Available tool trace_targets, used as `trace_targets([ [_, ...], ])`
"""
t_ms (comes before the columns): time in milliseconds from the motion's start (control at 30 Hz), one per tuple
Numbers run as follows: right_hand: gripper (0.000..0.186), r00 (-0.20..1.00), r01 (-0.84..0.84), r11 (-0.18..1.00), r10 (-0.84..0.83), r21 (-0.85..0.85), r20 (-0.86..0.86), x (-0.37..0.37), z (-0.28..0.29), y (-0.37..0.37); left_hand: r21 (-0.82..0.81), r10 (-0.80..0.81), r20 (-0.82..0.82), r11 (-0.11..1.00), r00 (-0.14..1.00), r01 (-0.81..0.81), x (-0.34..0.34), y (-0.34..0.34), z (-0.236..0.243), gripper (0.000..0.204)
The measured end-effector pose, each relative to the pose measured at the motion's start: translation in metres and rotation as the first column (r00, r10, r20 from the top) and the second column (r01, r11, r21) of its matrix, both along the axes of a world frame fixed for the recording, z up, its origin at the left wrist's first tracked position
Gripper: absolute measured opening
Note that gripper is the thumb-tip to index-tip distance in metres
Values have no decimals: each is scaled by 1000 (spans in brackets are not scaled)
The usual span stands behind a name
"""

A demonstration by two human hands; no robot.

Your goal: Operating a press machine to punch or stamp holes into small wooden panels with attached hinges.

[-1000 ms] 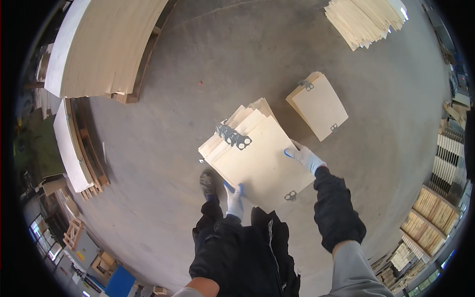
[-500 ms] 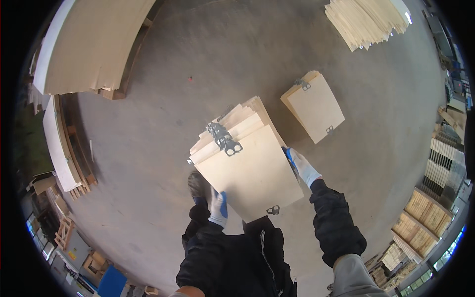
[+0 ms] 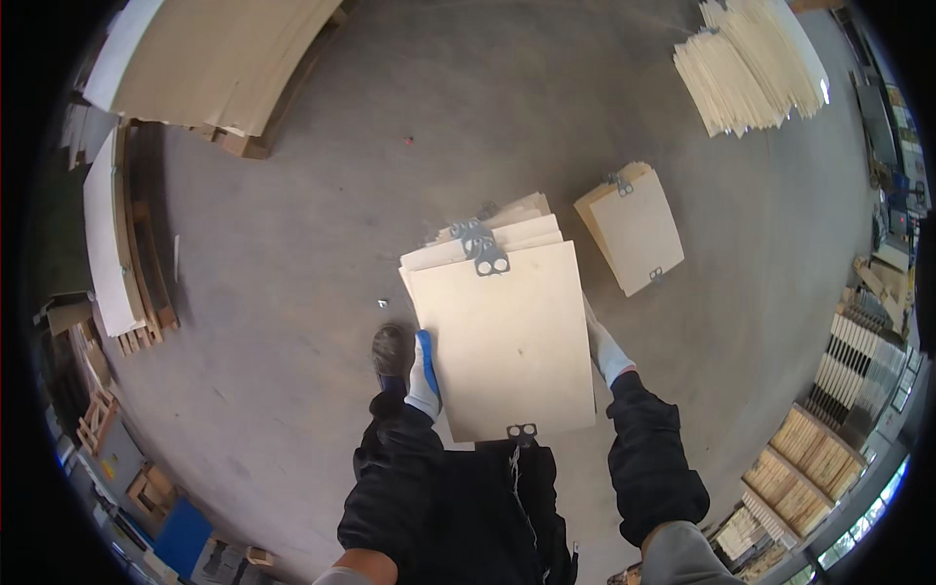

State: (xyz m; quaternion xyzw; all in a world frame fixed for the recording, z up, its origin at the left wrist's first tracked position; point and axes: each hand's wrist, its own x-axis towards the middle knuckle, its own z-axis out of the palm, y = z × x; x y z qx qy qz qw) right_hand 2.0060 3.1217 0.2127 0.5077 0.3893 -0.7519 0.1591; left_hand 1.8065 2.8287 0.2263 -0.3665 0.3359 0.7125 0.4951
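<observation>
While forearms (image 3: 390, 463) (image 3: 659, 466) point forward, hands (image 3: 422, 376) (image 3: 606, 351) flank boards (image 3: 512, 336)

Free passage runs over open floor (image 3: 283, 263) at the upper left of the held panel stack (image 3: 512, 341); a smaller panel stack (image 3: 639, 234) obstructs the upper right.

Pale board stack (image 3: 502, 331) turned straighter, right hand (image 3: 606, 348) further behind its edge
</observation>
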Motion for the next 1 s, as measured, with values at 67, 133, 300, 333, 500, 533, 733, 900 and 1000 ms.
trace_targets([
  [67, 51, 994, 110, 991, -109, -79, 16, -2, 1, -10, -34, -27, -9, 999, 1000, 27, -8, -6, 0, 67],
  [133, 49, 986, 166, 983, -168, -79, -11, -8, 4, -23, -55, -45, -30, 998, 999, 44, -9, -12, -15, 65],
  [300, 43, 950, 278, 960, -278, -20, -143, 0, 59, -75, -53, -121, -24, 991, 992, 119, -20, -38, 15, 58],
  [333, 39, 926, 313, 949, -315, -45, -206, -1, 86, -96, -94, -177, -97, 981, 979, 168, -20, -49, 27, 54],
  [500, 35, 919, 297, 955, -291, -17, -265, -32, 226, -165, -102, -364, -324, 931, 873, 351, -46, -93, 188, 67],
  [533, 35, 932, 265, 964, -257, -3, -256, -49, 251, -175, -191, -469, -379, 883, 798, 428, -54, -102, 234, 76],
  [733, 35, 952, -20, 999, 35, 50, -305, -151, 383, -228, -314, -529, -580, 847, 619, 430, -64, -167, 382, 105],
  [900, 35, 857, -286, 956, 286, 66, -429, -224, 445, -282, -312, -373, -674, 926, 638, 212, -68, -210, 463, 110],
  [1000, 34, 770, -423, 903, 400, 71, -496, -263, 475, -333, -261, -196, -719, 965, 667, 2, -69, -263, 435, 110],
])
